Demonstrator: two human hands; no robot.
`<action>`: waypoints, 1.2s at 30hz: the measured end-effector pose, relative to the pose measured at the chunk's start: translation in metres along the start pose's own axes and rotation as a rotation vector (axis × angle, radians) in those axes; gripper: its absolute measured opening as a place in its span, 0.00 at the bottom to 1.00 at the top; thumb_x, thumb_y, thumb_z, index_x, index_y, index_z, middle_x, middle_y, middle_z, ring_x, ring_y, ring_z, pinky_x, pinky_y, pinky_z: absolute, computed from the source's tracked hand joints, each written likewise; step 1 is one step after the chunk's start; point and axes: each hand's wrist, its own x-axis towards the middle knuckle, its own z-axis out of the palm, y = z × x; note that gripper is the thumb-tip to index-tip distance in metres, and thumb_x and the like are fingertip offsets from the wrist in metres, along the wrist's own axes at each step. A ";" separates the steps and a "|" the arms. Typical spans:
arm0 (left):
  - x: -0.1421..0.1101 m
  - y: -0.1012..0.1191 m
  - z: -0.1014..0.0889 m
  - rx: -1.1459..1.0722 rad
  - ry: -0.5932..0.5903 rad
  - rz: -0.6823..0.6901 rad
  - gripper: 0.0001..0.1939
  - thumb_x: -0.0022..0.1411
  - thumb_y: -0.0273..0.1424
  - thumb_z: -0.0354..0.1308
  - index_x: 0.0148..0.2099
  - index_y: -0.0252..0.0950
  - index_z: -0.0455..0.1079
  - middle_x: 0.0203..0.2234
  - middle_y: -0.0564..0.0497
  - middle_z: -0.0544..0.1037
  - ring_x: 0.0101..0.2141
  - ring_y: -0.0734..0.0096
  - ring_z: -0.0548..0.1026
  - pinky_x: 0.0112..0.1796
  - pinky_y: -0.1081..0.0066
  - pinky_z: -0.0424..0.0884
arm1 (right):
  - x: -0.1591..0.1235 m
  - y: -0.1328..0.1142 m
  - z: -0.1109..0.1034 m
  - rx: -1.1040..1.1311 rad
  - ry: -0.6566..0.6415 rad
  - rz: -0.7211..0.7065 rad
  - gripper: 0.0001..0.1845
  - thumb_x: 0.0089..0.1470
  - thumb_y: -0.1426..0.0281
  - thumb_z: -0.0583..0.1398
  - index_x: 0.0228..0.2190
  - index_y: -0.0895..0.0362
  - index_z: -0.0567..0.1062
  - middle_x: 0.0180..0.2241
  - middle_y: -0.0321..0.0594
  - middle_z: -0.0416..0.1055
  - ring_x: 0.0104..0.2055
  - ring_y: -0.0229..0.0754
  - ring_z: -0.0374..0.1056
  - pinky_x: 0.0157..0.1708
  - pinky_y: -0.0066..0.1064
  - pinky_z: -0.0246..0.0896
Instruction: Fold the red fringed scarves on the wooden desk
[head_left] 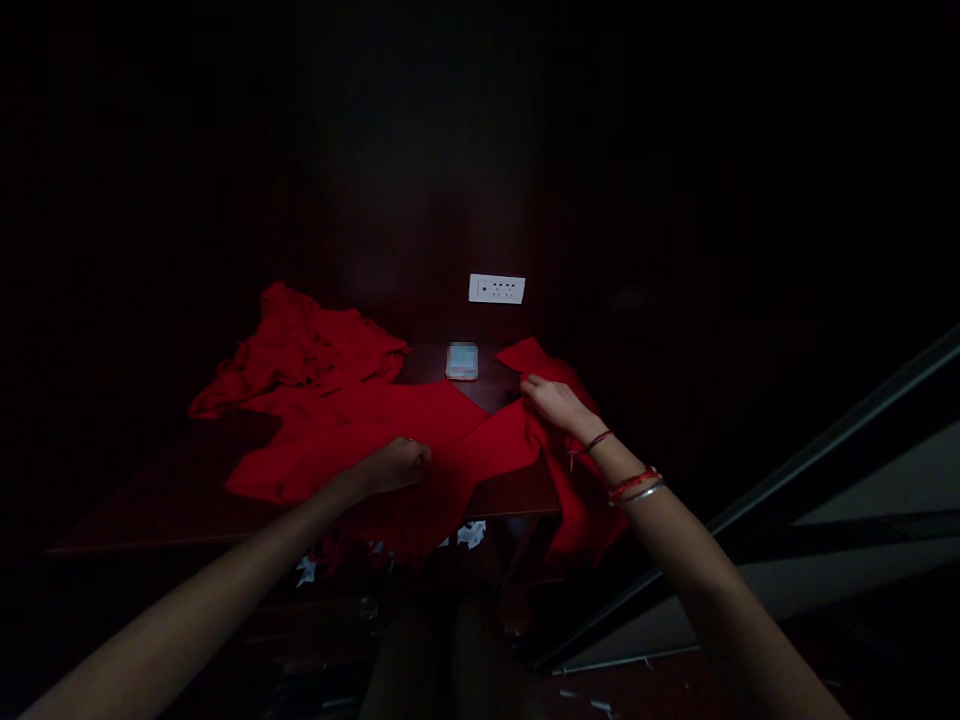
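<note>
A red scarf with fringed ends is spread over the dark table, its front part hanging past the edge. My left hand is closed at the middle of the scarf, with its fingertips partly hidden. Farther right, the fingers of my right hand pinch the red cloth, and part of it drapes down over the table's right side. A second bunched heap of red fringed cloth lies at the back left; whether it is one piece with the scarf I cannot tell.
A phone-like device with a lit screen lies on the table near the wall. Above it is a white socket panel. White scraps show under the table edge. A pale framed panel slants at the right.
</note>
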 end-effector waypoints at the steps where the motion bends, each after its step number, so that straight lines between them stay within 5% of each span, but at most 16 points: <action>1: 0.002 0.000 -0.004 0.017 0.039 -0.009 0.06 0.48 0.23 0.46 0.27 0.35 0.63 0.21 0.51 0.68 0.26 0.71 0.66 0.29 0.73 0.60 | -0.010 0.003 -0.005 -0.019 0.138 0.118 0.16 0.53 0.75 0.43 0.39 0.62 0.65 0.39 0.50 0.63 0.34 0.39 0.61 0.26 0.26 0.51; 4: 0.007 -0.005 -0.013 0.061 0.221 -0.032 0.08 0.48 0.22 0.43 0.31 0.35 0.61 0.28 0.48 0.66 0.32 0.67 0.64 0.36 0.69 0.59 | -0.046 0.007 -0.007 -0.052 0.419 0.400 0.15 0.54 0.74 0.41 0.39 0.60 0.63 0.37 0.47 0.61 0.30 0.37 0.60 0.24 0.26 0.49; 6: 0.005 -0.009 -0.011 0.086 0.281 -0.005 0.08 0.46 0.21 0.44 0.30 0.35 0.59 0.29 0.48 0.65 0.33 0.67 0.63 0.37 0.69 0.59 | -0.071 0.002 0.001 -0.028 0.349 0.378 0.12 0.53 0.74 0.44 0.37 0.58 0.64 0.36 0.44 0.60 0.27 0.36 0.60 0.22 0.26 0.47; 9: -0.001 -0.011 0.003 0.051 0.153 0.096 0.04 0.46 0.23 0.46 0.28 0.35 0.59 0.28 0.49 0.64 0.32 0.68 0.63 0.36 0.69 0.60 | -0.101 -0.010 0.020 0.042 0.174 0.265 0.11 0.50 0.76 0.47 0.35 0.56 0.65 0.37 0.42 0.60 0.25 0.33 0.59 0.21 0.25 0.47; 13: 0.001 -0.007 0.019 -0.082 0.084 0.091 0.13 0.52 0.38 0.48 0.37 0.34 0.59 0.33 0.49 0.65 0.36 0.66 0.64 0.39 0.69 0.60 | -0.124 -0.024 0.039 0.160 0.187 0.186 0.12 0.53 0.74 0.45 0.32 0.56 0.66 0.33 0.42 0.62 0.27 0.35 0.60 0.25 0.25 0.51; 17: 0.031 0.008 0.017 0.008 0.178 0.008 0.23 0.54 0.44 0.44 0.47 0.34 0.57 0.44 0.43 0.63 0.45 0.58 0.60 0.43 0.61 0.56 | -0.121 -0.025 0.037 0.301 0.272 0.082 0.12 0.54 0.70 0.44 0.28 0.57 0.66 0.29 0.41 0.63 0.30 0.37 0.59 0.32 0.27 0.53; 20: 0.065 0.024 0.015 -0.001 0.116 -0.062 0.25 0.52 0.43 0.49 0.47 0.31 0.59 0.43 0.39 0.65 0.45 0.53 0.62 0.42 0.58 0.56 | -0.106 -0.023 0.023 0.390 0.316 0.031 0.11 0.54 0.71 0.45 0.29 0.57 0.65 0.29 0.41 0.63 0.32 0.38 0.59 0.34 0.28 0.53; 24: 0.097 0.040 0.019 -0.347 -0.009 -0.048 0.15 0.47 0.30 0.55 0.39 0.28 0.65 0.34 0.43 0.72 0.36 0.63 0.69 0.36 0.70 0.62 | -0.086 -0.023 -0.005 0.444 0.317 -0.043 0.11 0.55 0.70 0.43 0.32 0.58 0.64 0.30 0.42 0.64 0.29 0.36 0.59 0.31 0.27 0.53; 27: 0.097 0.049 0.020 -0.507 0.002 0.046 0.13 0.45 0.25 0.55 0.36 0.28 0.65 0.29 0.47 0.72 0.31 0.70 0.69 0.31 0.74 0.64 | -0.072 -0.021 -0.022 0.447 0.290 -0.117 0.12 0.55 0.69 0.44 0.33 0.58 0.64 0.30 0.40 0.65 0.29 0.35 0.60 0.30 0.25 0.53; 30: 0.081 0.052 0.017 -0.360 0.085 0.115 0.11 0.45 0.23 0.54 0.35 0.31 0.65 0.27 0.49 0.71 0.29 0.71 0.69 0.31 0.74 0.63 | -0.056 -0.016 -0.027 0.461 0.160 -0.187 0.09 0.52 0.70 0.49 0.33 0.59 0.67 0.30 0.40 0.67 0.31 0.35 0.62 0.32 0.25 0.53; 33: 0.058 0.050 0.016 -0.006 0.182 0.039 0.09 0.47 0.21 0.51 0.34 0.33 0.64 0.29 0.48 0.70 0.32 0.68 0.68 0.32 0.72 0.63 | -0.044 -0.009 -0.021 0.448 -0.213 -0.183 0.10 0.46 0.76 0.53 0.34 0.60 0.70 0.30 0.40 0.69 0.31 0.35 0.63 0.32 0.24 0.54; 36: 0.040 0.045 0.018 0.211 0.103 -0.070 0.07 0.49 0.24 0.50 0.34 0.34 0.64 0.31 0.46 0.69 0.31 0.66 0.68 0.29 0.72 0.63 | -0.044 -0.002 -0.014 0.426 -0.529 -0.132 0.15 0.41 0.81 0.54 0.35 0.62 0.71 0.29 0.40 0.70 0.29 0.34 0.63 0.29 0.23 0.55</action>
